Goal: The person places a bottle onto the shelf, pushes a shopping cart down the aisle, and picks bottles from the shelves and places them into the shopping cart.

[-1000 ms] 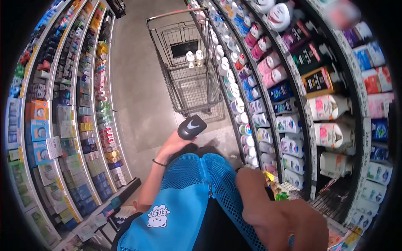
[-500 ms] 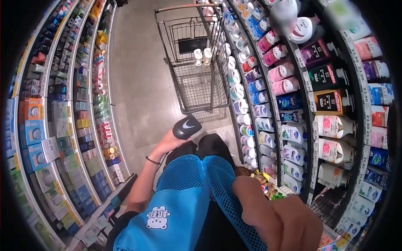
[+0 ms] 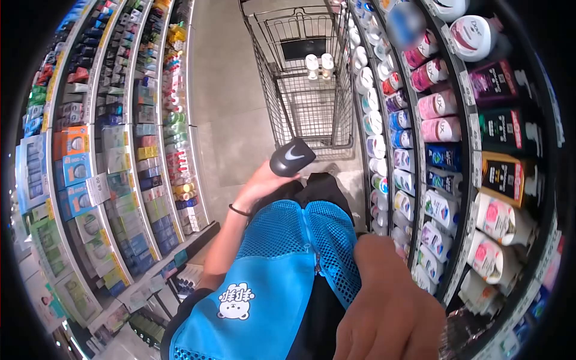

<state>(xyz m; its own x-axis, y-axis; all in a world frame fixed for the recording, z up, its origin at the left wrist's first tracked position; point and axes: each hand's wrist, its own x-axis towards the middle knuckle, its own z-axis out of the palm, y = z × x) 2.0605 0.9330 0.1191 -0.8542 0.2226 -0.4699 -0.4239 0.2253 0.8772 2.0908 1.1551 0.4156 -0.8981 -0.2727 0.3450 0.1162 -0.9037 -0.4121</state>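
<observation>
Left hand (image 3: 261, 183): fingers wrapped around a black handheld device (image 3: 292, 159), positioned ahead of the blue vest (image 3: 273, 288), between it and the wire cart (image 3: 307, 123). Right hand (image 3: 393, 318): close to the camera, fingers bent; their tips run out of frame, so whether they grasp anything cannot be determined.

Along the frame's left, tiered shelves (image 3: 128, 132) are lined with boxes (image 3: 77, 169) and small packages (image 3: 147, 152). Along the right, dark-edged shelves (image 3: 474, 133) are filled with bottles (image 3: 441, 128). On the grey floor (image 3: 223, 102), upper centre, a wire cart (image 3: 303, 49) is seen, carrying two white containers (image 3: 312, 66).
</observation>
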